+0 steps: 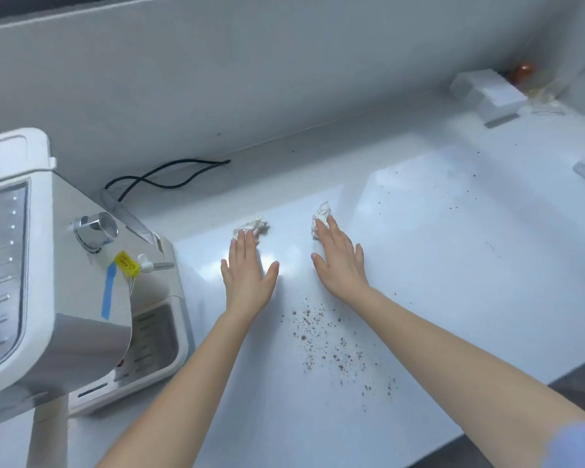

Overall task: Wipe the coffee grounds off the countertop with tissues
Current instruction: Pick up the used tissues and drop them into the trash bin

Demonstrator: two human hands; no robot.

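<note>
Two crumpled white tissues lie on the white countertop [453, 265]. My left hand [247, 271] lies flat, and its straight fingertips touch the left tissue [252, 226]. My right hand [340, 260] is flat too, fingertips resting on the near edge of the right tissue [321, 214]. Brown coffee grounds [328, 346] are scattered on the counter near me, between my forearms and behind both hands. Finer specks [419, 204] dot the counter further right.
A white and silver coffee machine [48, 282] with a drip tray stands at the left, its black cable [169, 177] looping along the wall. White blocks [487, 92] sit in the back right corner. The counter's front edge [537, 386] runs at the lower right.
</note>
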